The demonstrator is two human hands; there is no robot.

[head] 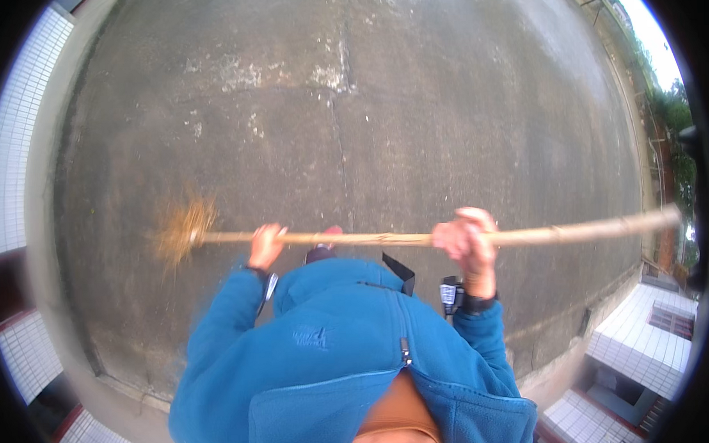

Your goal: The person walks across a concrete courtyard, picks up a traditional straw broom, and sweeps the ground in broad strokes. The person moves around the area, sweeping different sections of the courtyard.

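A broom with a bamboo handle (355,239) lies level across the front of my body. Its straw-coloured bristle head (186,230) is at the left, blurred, over the concrete floor. My left hand (266,246) grips the handle a short way from the bristles. Farther along, my right hand (469,238) is wrapped around the handle, and the thick butt end (670,215) sticks out well beyond it to the right. Both wrists carry dark bands with small devices. Part of a shoe (332,230) shows just behind the handle.
A worn concrete floor (421,131) with cracks and pale patches spreads ahead. White-tiled walls (6,134) rise at the left, and a tiled building (639,334) stands at the lower right. Along the right edge runs a low parapet (632,112) with trees (675,110) beyond.
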